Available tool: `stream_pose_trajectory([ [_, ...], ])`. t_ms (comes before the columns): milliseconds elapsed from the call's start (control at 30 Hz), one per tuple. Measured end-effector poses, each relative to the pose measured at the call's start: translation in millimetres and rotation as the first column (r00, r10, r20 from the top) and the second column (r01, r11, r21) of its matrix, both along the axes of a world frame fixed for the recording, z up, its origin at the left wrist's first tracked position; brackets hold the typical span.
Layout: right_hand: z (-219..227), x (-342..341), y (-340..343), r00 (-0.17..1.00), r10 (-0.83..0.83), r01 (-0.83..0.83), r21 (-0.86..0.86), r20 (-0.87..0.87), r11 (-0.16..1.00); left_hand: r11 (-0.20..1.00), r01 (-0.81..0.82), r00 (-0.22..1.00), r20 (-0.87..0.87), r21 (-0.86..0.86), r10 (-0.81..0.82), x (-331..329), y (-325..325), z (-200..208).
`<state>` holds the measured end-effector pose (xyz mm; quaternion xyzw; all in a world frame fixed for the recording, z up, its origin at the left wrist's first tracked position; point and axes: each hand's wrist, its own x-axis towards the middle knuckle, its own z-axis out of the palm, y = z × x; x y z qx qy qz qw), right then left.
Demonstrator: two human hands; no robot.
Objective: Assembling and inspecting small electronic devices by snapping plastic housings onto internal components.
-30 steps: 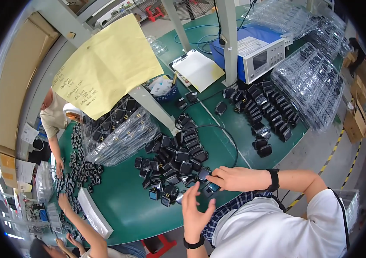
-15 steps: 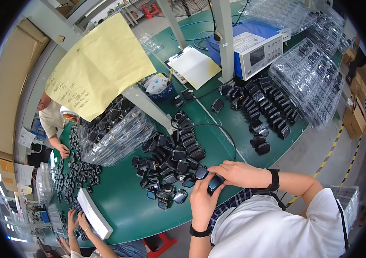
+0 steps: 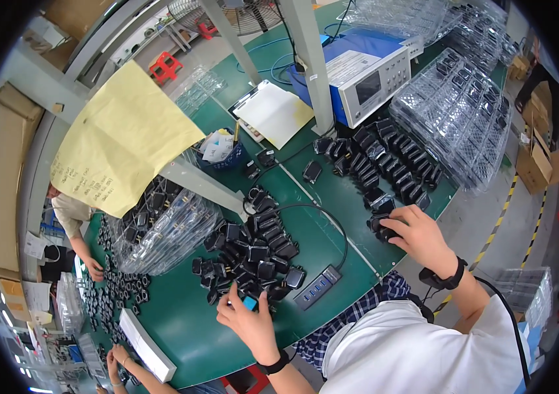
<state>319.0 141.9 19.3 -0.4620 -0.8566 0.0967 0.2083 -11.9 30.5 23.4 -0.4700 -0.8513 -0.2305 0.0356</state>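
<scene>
I take the USB hub (image 3: 317, 287) as my landmark; it lies on the green table (image 3: 191, 328), near its front edge, with a row of blue ports facing up. To the left of the hub, I have the left hand (image 3: 246, 325) with thumb and fingers spread around a smartwatch with lit blue screen (image 3: 250, 303). The watch shows between them, at the near edge of the heap of black smartwatches (image 3: 258, 253) — whether the fingers really press on it, I cannot tell from here.

To the right of the hub and farther back, I see the right hand (image 3: 419, 234) with its thumb and fingers closed around a black smartwatch (image 3: 388, 232), at the near end of the rows of smartwatches (image 3: 394, 161). Both wrists wear a black band.

A black cable (image 3: 344, 233) runs from the hub and curves away behind it. Far behind the hub stands a blue and white bench instrument (image 3: 363, 98), and to the right of this region are stacked clear plastic trays (image 3: 453, 125). Well to the left of the hub lies a long white box (image 3: 145, 343); just beside it I see a co-worker's hands (image 3: 118, 356) — these I keep apart from my own pair.
</scene>
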Motion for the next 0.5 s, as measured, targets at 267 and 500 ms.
stream_pose_trajectory([
  [267,1,9,-7,0.998,0.057,-0.052,-0.138,0.034,0.989,0.809,0.587,0.810,-0.052,0.038,-0.585,91,185,0],
  [500,5,5,-5,0.990,0.140,-0.137,-0.223,0.000,0.965,0.847,0.458,0.858,-0.114,-0.270,-0.500,98,255,-22],
])
